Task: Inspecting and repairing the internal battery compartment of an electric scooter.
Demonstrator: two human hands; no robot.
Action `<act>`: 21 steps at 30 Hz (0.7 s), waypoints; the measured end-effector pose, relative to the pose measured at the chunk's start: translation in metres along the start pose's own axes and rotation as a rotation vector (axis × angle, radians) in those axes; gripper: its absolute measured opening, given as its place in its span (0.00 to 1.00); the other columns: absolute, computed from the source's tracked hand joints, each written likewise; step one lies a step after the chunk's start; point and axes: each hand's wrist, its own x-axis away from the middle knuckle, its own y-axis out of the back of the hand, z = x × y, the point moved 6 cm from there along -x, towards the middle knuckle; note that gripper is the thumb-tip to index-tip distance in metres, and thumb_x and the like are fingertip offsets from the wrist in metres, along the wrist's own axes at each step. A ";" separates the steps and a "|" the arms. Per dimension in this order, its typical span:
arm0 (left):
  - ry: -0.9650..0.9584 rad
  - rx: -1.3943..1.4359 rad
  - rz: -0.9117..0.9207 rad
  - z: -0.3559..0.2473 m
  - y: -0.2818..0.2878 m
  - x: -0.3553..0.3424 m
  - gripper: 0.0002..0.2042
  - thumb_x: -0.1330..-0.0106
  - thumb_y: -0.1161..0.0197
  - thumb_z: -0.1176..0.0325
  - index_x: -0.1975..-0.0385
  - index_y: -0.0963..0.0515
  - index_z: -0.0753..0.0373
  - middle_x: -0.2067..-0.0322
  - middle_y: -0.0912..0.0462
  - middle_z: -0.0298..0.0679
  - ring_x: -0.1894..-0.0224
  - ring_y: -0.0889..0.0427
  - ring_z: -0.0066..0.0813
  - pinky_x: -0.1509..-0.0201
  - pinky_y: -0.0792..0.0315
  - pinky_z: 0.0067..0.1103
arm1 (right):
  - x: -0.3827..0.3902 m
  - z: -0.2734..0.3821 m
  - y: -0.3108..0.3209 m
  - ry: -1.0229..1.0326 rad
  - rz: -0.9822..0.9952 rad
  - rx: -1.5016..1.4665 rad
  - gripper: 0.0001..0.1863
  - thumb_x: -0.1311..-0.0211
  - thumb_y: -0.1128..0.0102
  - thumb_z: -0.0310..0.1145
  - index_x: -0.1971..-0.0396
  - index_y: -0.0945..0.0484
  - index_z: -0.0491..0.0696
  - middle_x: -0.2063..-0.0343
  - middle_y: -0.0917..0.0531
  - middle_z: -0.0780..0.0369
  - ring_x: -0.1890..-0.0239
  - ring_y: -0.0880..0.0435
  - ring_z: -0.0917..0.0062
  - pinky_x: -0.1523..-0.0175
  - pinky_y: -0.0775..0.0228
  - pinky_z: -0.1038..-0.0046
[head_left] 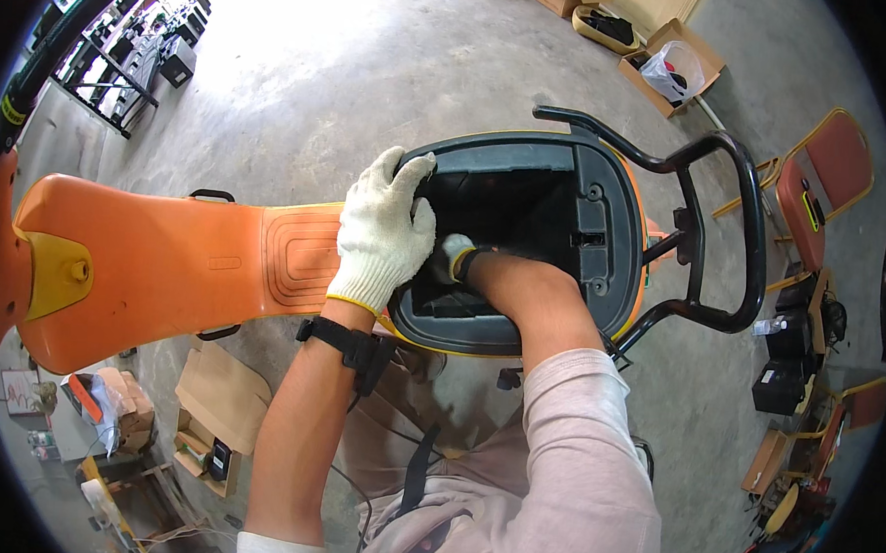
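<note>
An orange electric scooter [154, 246] stands across in front of me, its dark storage bucket [509, 156] uncovered under where a seat would sit. My left hand [385, 228], in a white knitted glove with a yellow cuff edge, rests on the bucket's left rim. Its fingers are spread, with the tips over the edge. My right hand [454, 253], gloved too, reaches down into the bucket near its left inner wall. The fingers of that hand are hidden in shadow, and I cannot make out what they touch. A black strap with a small box [349, 350] wraps my left wrist.
A black tubular rear rack [751, 233] juts out right of the bucket; a black handlebar [59, 51] rises at far left. Open cardboard boxes [218, 405] lie on the floor nearby. A red-brown chair [818, 186] stands at right, and a black metal rack [118, 79] at upper left.
</note>
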 end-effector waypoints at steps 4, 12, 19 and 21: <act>-0.004 0.008 -0.001 0.000 0.001 0.000 0.23 0.38 0.39 0.71 0.40 0.22 0.52 0.35 0.27 0.49 0.35 0.26 0.54 0.31 0.30 0.40 | 0.004 0.004 0.013 0.037 -0.108 -0.092 0.14 0.56 0.29 0.39 0.65 0.09 0.57 0.62 0.10 0.57 0.55 0.10 0.61 0.52 0.18 0.61; -0.015 0.016 -0.018 0.000 0.000 0.000 0.23 0.38 0.39 0.71 0.40 0.22 0.52 0.36 0.26 0.49 0.36 0.25 0.54 0.32 0.29 0.40 | 0.009 0.029 0.031 0.341 -0.201 0.045 0.12 0.55 0.34 0.36 0.68 0.09 0.57 0.63 0.10 0.57 0.58 0.10 0.61 0.57 0.18 0.59; -0.010 0.024 -0.031 0.000 0.001 0.001 0.23 0.39 0.39 0.71 0.41 0.22 0.52 0.37 0.25 0.49 0.36 0.25 0.54 0.33 0.29 0.40 | 0.037 0.036 0.076 0.316 -0.121 0.015 0.13 0.44 0.43 0.36 0.65 0.09 0.56 0.61 0.10 0.56 0.56 0.10 0.58 0.55 0.18 0.58; -0.007 0.027 -0.029 0.001 0.000 0.000 0.23 0.39 0.39 0.71 0.42 0.22 0.52 0.37 0.25 0.49 0.36 0.25 0.54 0.33 0.29 0.40 | 0.038 0.037 0.078 0.287 -0.068 0.026 0.14 0.43 0.44 0.37 0.64 0.09 0.55 0.59 0.10 0.56 0.55 0.11 0.59 0.54 0.19 0.57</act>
